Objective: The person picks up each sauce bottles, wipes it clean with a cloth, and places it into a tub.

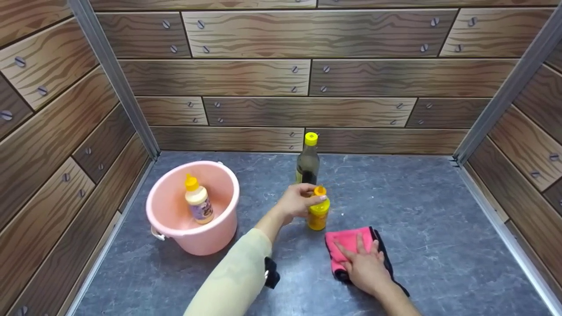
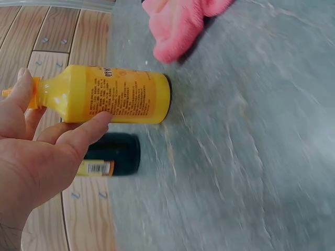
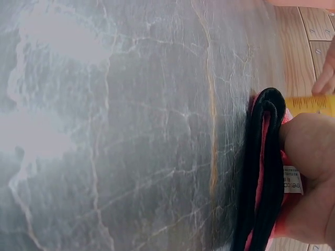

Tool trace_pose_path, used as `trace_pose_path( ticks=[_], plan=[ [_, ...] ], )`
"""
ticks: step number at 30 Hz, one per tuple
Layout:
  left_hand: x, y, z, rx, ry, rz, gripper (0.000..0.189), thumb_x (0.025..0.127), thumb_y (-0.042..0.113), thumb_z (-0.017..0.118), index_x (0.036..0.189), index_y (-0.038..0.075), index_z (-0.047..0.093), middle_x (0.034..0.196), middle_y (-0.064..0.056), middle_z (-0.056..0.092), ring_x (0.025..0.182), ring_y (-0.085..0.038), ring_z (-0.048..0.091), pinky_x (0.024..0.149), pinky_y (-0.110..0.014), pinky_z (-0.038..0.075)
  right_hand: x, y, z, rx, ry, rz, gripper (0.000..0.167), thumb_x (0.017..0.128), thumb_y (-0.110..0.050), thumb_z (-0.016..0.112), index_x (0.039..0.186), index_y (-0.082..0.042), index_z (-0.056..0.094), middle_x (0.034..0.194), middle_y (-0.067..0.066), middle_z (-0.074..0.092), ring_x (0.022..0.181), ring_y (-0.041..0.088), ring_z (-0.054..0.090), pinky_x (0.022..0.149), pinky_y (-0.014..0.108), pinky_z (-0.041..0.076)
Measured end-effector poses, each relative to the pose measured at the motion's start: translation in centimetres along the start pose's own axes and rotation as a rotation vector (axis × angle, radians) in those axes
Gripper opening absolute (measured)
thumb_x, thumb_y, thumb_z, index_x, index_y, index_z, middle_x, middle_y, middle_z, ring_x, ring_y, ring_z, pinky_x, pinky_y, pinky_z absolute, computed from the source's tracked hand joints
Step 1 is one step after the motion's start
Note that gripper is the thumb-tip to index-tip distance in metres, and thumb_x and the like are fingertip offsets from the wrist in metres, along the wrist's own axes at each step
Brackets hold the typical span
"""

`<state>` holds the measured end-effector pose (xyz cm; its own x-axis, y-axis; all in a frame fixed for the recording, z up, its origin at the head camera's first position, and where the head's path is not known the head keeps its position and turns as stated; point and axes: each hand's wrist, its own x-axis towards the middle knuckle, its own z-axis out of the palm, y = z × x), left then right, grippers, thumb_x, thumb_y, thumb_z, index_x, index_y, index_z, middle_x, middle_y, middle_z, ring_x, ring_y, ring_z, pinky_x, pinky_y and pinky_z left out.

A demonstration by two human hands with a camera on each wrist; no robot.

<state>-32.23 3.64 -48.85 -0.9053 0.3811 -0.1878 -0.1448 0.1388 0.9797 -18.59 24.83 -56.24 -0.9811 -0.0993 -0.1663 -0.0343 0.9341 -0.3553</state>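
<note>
A yellow squeeze bottle (image 1: 318, 220) with an orange nozzle cap stands upright on the grey marbled surface. My left hand (image 1: 295, 204) pinches it at the cap, and in the left wrist view more fingers lie along the bottle's printed body (image 2: 128, 97). Just behind stands a dark bottle (image 1: 310, 161) with a yellow cap, partly hidden by that hand. To the right, a folded pink cloth (image 1: 344, 237) with black edging lies on the surface. My right hand (image 1: 368, 268) rests on it, fingers spread. A white tag (image 3: 293, 180) shows on the cloth in the right wrist view.
A pink bucket (image 1: 204, 242) stands at the left, its handle hanging at the side. Inside it leans a cream bottle (image 1: 201, 206) with an orange cap and a purple label. Wood-patterned walls (image 1: 281, 79) enclose the back and both sides, with metal strips at the corners.
</note>
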Motion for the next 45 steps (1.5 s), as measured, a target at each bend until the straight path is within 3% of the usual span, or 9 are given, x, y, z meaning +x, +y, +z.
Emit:
trace_pose_path(
  ticks=[10, 18, 28, 35, 40, 45],
  plan=[
    [-3.5, -0.8, -3.3, 0.042, 0.031, -0.013, 0.035, 0.098, 0.023, 0.081, 0.128, 0.007, 0.073, 0.116, -0.01, 0.072, 0.106, -0.026, 0.07, 0.09, -0.052, 0.062, -0.1, 0.0, 0.2, -0.016, 0.035, -0.029, 0.052, 0.105, -0.024, 0.066, 0.155, -0.026, 0.055, 0.162, 0.042, 0.022, 0.137, 0.08, 0.011, 0.108, 0.087, 0.021],
    [-5.4, -1.3, -4.4, 0.042, 0.05, 0.008, 0.032, 0.097, 0.019, 0.081, 0.126, 0.007, 0.074, 0.114, -0.009, 0.074, 0.104, -0.026, 0.07, 0.086, -0.051, 0.063, 0.1, 0.1, 0.1, -0.003, 0.017, -0.024, 0.053, 0.105, -0.024, 0.066, 0.156, -0.026, 0.054, 0.163, 0.041, 0.018, 0.137, 0.08, 0.008, 0.109, 0.087, 0.018],
    [-6.6, -1.9, -4.2, 0.053, 0.069, 0.01, 0.034, 0.097, 0.022, 0.082, 0.126, 0.007, 0.074, 0.114, -0.008, 0.074, 0.106, -0.025, 0.07, 0.087, -0.049, 0.063, 0.2, 0.1, 0.1, -0.011, 0.002, -0.023, 0.054, 0.106, -0.024, 0.065, 0.158, -0.028, 0.05, 0.164, 0.041, 0.016, 0.137, 0.079, 0.006, 0.109, 0.087, 0.017],
    [-6.8, -1.7, -4.1, 0.148, 0.084, 0.051, 0.037, 0.097, 0.033, 0.081, 0.125, 0.009, 0.075, 0.115, -0.007, 0.075, 0.108, -0.024, 0.069, 0.093, -0.044, 0.06, 0.1, 0.3, 0.3, -0.003, 0.008, -0.03, 0.054, 0.106, -0.024, 0.064, 0.158, -0.027, 0.051, 0.164, 0.04, 0.017, 0.138, 0.079, 0.007, 0.109, 0.087, 0.017],
    [-6.6, -1.2, -4.7, 0.18, 0.047, 0.1, 0.04, 0.1, 0.03, 0.077, 0.134, 0.01, 0.072, 0.128, -0.009, 0.073, 0.117, -0.024, 0.068, 0.097, -0.043, 0.057, 0.1, 0.2, 0.3, -0.008, 0.024, -0.037, 0.054, 0.105, -0.023, 0.066, 0.157, -0.025, 0.053, 0.163, 0.041, 0.019, 0.137, 0.08, 0.009, 0.108, 0.087, 0.018],
    [-6.4, -0.4, -5.2, 0.159, -0.026, 0.035, 0.037, 0.103, 0.032, 0.073, 0.138, 0.019, 0.071, 0.134, -0.005, 0.071, 0.119, -0.023, 0.066, 0.098, -0.048, 0.057, 0.1, 0.1, 0.2, -0.013, 0.02, -0.033, 0.055, 0.106, -0.023, 0.065, 0.158, -0.026, 0.051, 0.163, 0.041, 0.018, 0.137, 0.08, 0.008, 0.108, 0.088, 0.019]
  ],
)
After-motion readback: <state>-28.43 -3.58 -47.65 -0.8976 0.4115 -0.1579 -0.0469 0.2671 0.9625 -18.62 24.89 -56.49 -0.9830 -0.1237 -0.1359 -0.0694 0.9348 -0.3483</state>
